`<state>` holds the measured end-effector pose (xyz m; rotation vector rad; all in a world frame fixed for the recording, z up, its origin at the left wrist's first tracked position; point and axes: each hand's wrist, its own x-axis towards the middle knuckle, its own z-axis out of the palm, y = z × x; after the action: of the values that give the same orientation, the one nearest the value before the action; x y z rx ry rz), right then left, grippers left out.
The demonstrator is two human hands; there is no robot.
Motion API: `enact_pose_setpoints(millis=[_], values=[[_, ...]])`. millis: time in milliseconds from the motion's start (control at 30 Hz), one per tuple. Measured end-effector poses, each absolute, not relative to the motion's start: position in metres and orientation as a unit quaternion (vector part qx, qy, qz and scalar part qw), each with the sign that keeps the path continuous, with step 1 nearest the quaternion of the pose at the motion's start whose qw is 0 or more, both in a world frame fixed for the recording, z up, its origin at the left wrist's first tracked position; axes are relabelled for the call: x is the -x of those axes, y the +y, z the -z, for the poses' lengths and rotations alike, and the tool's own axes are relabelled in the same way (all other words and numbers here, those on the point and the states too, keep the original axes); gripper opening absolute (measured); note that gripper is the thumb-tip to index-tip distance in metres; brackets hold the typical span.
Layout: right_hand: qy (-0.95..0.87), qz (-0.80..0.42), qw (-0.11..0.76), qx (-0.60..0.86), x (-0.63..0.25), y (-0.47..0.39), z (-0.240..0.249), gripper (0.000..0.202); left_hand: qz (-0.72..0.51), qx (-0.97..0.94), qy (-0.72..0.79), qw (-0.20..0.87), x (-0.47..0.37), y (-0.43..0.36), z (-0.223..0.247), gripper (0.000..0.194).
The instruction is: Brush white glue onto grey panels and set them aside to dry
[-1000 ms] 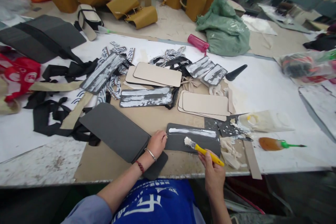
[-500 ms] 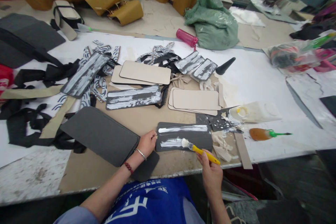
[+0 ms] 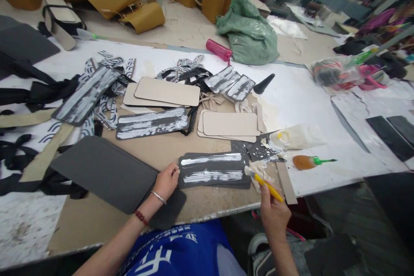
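Observation:
A dark grey rectangular panel [image 3: 214, 170] lies near the table's front edge with two white glue streaks across it. My left hand [image 3: 167, 180] presses its fingertips on the panel's left end. My right hand [image 3: 274, 212] grips a yellow-handled brush [image 3: 265, 183], whose white bristles sit just past the panel's right end. A stack of plain dark grey panels [image 3: 103, 171] lies to the left under my left wrist.
Beige boards [image 3: 231, 123] and more glue-streaked panels [image 3: 152, 122] lie behind. A glue bag [image 3: 296, 137] and an amber squeeze bottle [image 3: 307, 162] sit right of the brush. Black straps [image 3: 35, 92], a pink bottle [image 3: 219, 49], a green bag [image 3: 247, 30] and brown paper bags [image 3: 129, 2] stand farther back.
The brush laid a second white streak across the panel and has swept right, off its right end. My left hand stayed on the left end. The view shifted right.

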<state>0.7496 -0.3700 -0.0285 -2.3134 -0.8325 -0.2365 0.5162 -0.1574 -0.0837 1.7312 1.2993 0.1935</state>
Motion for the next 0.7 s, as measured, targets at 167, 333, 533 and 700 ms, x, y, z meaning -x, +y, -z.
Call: enact_pose_setpoints(millis=[167, 333, 533, 700], values=[[-0.443, 0.049, 0.323, 0.835, -0.717, -0.354, 0.031, 0.029, -0.094, -0.68, 0.541, 0.486, -0.517, -0.158, 0.086, 0.016], [-0.457, 0.062, 0.333, 0.822, -0.725, -0.344, 0.024, 0.025, -0.115, -0.649, 0.546, 0.517, -0.517, -0.16, 0.088, 0.016], [-0.484, 0.087, 0.312, 0.813, -0.739, -0.332, 0.039, 0.029, -0.124, -0.643, 0.552, 0.517, -0.518, -0.16, 0.085, 0.016], [-0.489, -0.065, 0.4, 0.772, -0.68, -0.321, 0.025, 0.023, -0.138, -0.598, 0.553, 0.564, -0.52, -0.16, 0.084, 0.01]])
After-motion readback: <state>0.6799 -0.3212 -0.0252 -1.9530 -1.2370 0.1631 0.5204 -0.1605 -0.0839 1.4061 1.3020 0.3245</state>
